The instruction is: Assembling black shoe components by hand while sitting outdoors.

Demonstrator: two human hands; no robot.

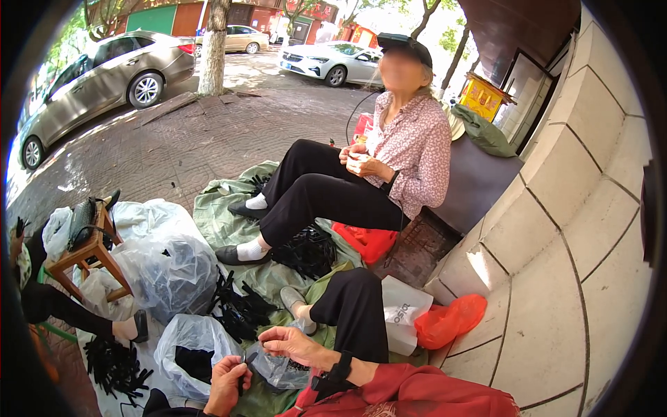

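My left hand (226,383) is closed around a small, narrow black piece (244,368), whose exact kind I cannot make out. Just to its right and a little farther off, my right hand (295,345) has thumb and forefinger pinched together; what lies between the tips is too small to name. A black band circles that wrist. Below the right hand rests a clear plastic bag (281,374) with small dark bits in it. Beside my left hand stands an open whitish plastic bag (170,358) holding black pieces. A heap of black strips (240,309) lies beyond both hands.
A person in a patterned shirt (417,139) sits opposite, hands together. Another person's leg (76,313) shows at left, near a wooden stool (87,260). Green sheeting (219,201) covers the ground. A red bag (455,321) and white bag (403,316) sit by the tiled wall (549,292).
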